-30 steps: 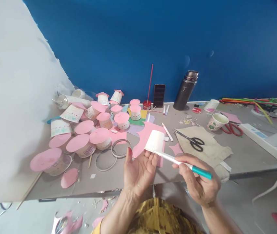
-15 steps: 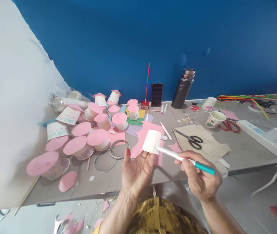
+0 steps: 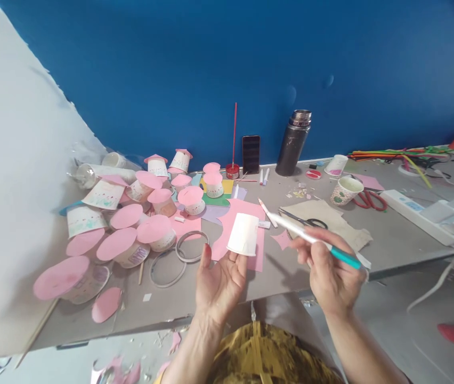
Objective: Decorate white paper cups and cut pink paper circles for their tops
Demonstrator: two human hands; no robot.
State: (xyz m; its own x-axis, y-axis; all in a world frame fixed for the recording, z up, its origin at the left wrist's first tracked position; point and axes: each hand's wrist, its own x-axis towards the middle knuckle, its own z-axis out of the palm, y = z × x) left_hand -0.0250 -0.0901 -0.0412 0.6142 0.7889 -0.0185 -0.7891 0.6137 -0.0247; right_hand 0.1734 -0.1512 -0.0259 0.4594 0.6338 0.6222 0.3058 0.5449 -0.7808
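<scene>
At the back of the tabletop [image 3: 395, 240], a dark flask [image 3: 293, 144] with a steel neck stands near the blue wall [image 3: 171, 69]. To its left there is a phone [image 3: 251, 154], which stands upright with a dark screen, and beside it a small red jar [image 3: 232, 172] with a thin red stick [image 3: 234, 133] rising from it. On the right side, the red-handled scissors [image 3: 371, 200] lie just beside a patterned paper cup [image 3: 339, 198], and a white power strip [image 3: 411, 210] lies next to them, below the colourful strips [image 3: 390, 154]
</scene>
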